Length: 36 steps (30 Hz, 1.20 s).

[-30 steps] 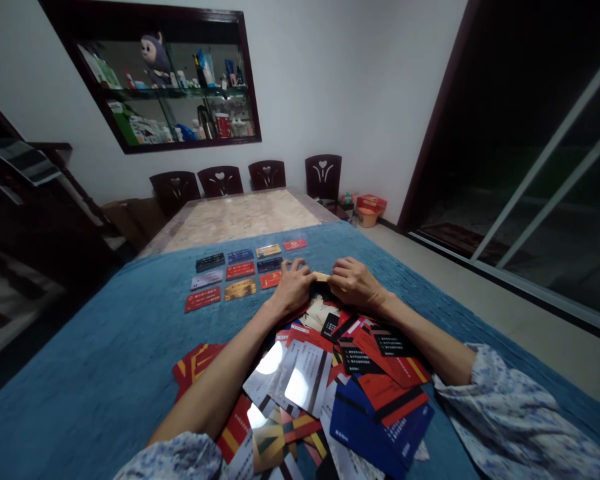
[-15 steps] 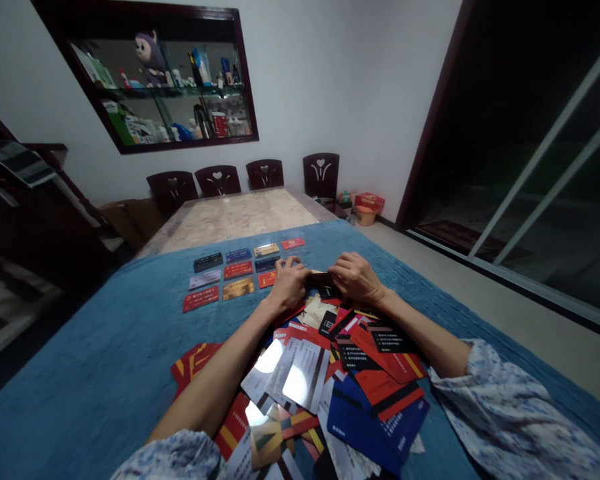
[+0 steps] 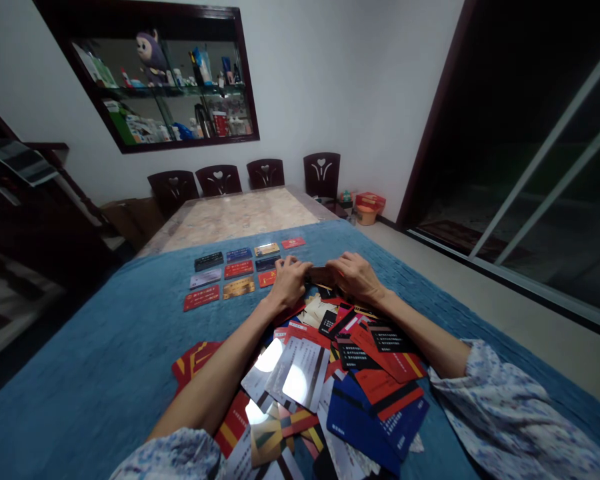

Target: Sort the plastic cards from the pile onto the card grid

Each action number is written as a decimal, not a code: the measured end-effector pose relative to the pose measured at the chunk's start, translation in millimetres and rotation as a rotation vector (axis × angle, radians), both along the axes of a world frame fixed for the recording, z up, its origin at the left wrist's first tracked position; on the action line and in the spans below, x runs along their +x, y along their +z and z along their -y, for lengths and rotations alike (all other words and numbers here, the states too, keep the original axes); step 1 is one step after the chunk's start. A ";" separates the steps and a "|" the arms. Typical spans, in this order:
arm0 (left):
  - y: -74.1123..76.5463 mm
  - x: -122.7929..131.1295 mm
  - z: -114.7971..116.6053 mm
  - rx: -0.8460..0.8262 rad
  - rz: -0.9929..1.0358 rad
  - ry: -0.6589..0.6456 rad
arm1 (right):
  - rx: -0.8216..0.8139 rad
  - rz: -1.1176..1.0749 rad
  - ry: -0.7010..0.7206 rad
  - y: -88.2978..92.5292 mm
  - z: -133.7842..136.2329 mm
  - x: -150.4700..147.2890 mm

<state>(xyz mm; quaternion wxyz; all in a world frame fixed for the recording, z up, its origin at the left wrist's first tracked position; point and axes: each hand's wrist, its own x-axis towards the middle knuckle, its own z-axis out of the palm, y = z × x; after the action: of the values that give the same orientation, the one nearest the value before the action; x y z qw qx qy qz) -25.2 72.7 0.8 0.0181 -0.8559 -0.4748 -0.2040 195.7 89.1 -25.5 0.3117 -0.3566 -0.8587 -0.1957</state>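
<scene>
Between my left hand (image 3: 291, 281) and my right hand (image 3: 354, 275) is a plastic card (image 3: 319, 273), tilted and pinched at its two ends. Whether more than one card is in my fingers I cannot make out. Under my wrists and forearms spreads a loose heap of cards: silver ones (image 3: 305, 373), blue ones (image 3: 360, 420), red ones (image 3: 387, 387) and black ones (image 3: 390, 337). Beyond my left hand, cards lie in neat rows, among them a gold card (image 3: 239, 287), a dark red card (image 3: 201, 297) and a lone red card (image 3: 293, 243).
A blue cloth (image 3: 105, 347) covers the near part of the table, and the bare stone-patterned top (image 3: 245, 215) shows beyond. Dark chairs (image 3: 321, 175) stand at the far side. A wall niche (image 3: 180, 143) holds bottles and a plush toy (image 3: 151, 57). Dark glass doors (image 3: 530, 167) are at right.
The held card has tilted, so its face looks lighter and more reddish. My right hand has shifted very slightly left. The heap and the rows look the same.
</scene>
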 end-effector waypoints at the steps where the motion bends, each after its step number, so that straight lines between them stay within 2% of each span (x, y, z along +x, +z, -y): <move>1: -0.5 0.1 -0.3 0.002 0.006 0.006 | -0.009 -0.002 -0.006 -0.9 -0.6 -0.2; 19: -3.6 -1.2 -1.2 -0.003 -0.059 0.076 | -0.255 0.067 -0.096 5.9 11.2 -8.4; 27: 3.2 3.2 6.1 -0.050 -0.031 0.116 | -0.259 0.072 -0.116 3.0 8.1 -9.3; 36: 0.6 2.3 5.1 -0.035 0.024 0.096 | -0.257 0.082 -0.137 2.1 5.6 -8.5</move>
<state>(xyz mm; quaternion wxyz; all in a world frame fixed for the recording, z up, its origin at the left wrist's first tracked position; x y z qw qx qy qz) -22.9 67.6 1.4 0.0071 -0.8299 -0.5189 -0.2048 187.2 83.4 -23.4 0.2141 -0.4433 -0.8622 -0.1191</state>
